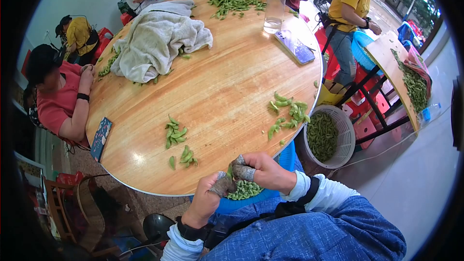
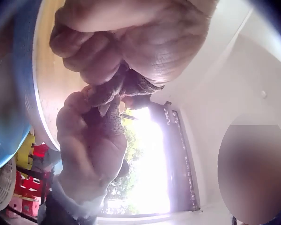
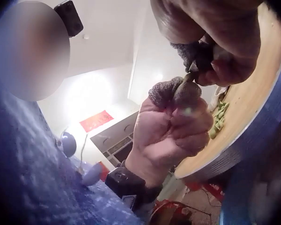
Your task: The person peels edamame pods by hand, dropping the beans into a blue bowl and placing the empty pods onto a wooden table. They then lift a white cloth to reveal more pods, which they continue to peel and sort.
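Observation:
Both hands meet over a blue basin (image 1: 232, 206) of shelled green beans (image 1: 245, 190) at the table's near edge. A green pod (image 1: 229, 171) is pinched between them. The left hand (image 1: 207, 198), with grey wraps on thumb and finger, holds the pod's lower end; in the right wrist view this hand (image 3: 171, 122) grips the pod (image 3: 187, 80) from below. The right hand (image 1: 265, 170), wrapped likewise, pinches the other end. In the left wrist view the fingertips of the left hand (image 2: 136, 42) and right hand (image 2: 91, 140) touch, largely hiding the pod.
Pod piles (image 1: 175, 131) lie on the round table (image 1: 227, 92), with more pods (image 1: 295, 111) to the right. Farther off are a towel (image 1: 157, 38), bottle (image 1: 275, 9) and phone (image 1: 295, 47). A white basket (image 1: 345, 137) of pods stands right. Several people sit or stand around.

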Tool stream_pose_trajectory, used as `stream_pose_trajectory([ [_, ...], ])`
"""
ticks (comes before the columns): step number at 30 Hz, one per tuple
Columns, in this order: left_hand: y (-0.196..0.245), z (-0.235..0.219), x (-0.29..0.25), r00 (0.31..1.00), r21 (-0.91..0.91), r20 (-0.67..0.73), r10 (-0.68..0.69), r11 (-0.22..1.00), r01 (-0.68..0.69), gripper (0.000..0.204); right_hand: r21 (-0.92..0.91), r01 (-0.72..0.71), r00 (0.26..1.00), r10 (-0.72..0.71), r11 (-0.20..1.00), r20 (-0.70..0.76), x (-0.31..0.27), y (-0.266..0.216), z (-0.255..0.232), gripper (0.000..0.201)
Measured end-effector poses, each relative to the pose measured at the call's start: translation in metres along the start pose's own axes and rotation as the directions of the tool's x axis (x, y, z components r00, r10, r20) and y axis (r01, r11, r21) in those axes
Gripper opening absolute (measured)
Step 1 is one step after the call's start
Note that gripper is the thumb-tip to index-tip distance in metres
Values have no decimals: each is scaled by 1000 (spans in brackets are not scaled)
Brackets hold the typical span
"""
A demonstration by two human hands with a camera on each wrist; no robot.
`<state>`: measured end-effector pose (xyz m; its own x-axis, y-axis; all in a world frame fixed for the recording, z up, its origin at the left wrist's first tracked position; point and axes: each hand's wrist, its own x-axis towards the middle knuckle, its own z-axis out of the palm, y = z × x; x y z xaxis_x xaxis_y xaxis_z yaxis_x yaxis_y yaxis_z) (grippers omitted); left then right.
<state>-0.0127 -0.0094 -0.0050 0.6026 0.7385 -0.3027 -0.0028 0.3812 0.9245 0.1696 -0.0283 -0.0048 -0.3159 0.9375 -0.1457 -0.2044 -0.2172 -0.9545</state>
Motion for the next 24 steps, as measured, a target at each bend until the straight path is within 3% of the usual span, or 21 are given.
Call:
stream_pose_trajectory([
  [3,-4,3,4,998,17,-63,-21,1000,22,15,-48,3,998,-6,999,-59,1,3,1,13],
  [4,0,7,3,989,318,-119,85,947,-43,16,-69,-10,996,4,998,-89,2,2,1,12],
  [5,9,14,0,969,591,-140,201,803,-81,18,-89,-24,993,13,996,-118,2,1,1,12],
  [6,14,19,-1,940,808,-125,317,582,-88,20,-145,21,992,-39,989,-122,2,-1,1,12],
  [8,13,21,1,880,949,-16,474,283,-135,23,-254,110,982,-145,961,-123,0,-6,4,11],
  [9,12,21,2,843,983,56,535,119,-141,24,-219,106,985,-132,970,-109,0,-6,4,11],
  [12,-2,13,7,838,964,88,539,165,-208,26,-101,100,993,-106,990,-54,0,-5,0,11],
  [15,-16,5,10,861,861,65,504,409,-304,25,5,101,995,-101,995,6,0,3,-4,12],
  [17,-43,-3,18,903,523,-18,430,773,-357,23,18,107,994,-107,994,28,2,10,-8,14],
  [18,-45,-3,19,926,298,-43,376,889,-348,23,36,121,991,-123,992,58,4,13,-10,14],
  [20,-40,-10,13,987,-92,21,160,983,-158,22,77,132,984,-140,988,113,7,18,-13,15],
  [21,-33,-10,10,995,-281,84,57,959,-32,21,98,113,987,-123,989,100,7,17,-13,14],
  [23,-20,0,12,981,67,-71,179,982,-174,21,140,83,993,-94,987,74,11,13,-12,13],
  [24,-14,6,13,958,248,-129,255,944,-218,22,74,91,995,-95,993,42,10,11,-10,12],
])
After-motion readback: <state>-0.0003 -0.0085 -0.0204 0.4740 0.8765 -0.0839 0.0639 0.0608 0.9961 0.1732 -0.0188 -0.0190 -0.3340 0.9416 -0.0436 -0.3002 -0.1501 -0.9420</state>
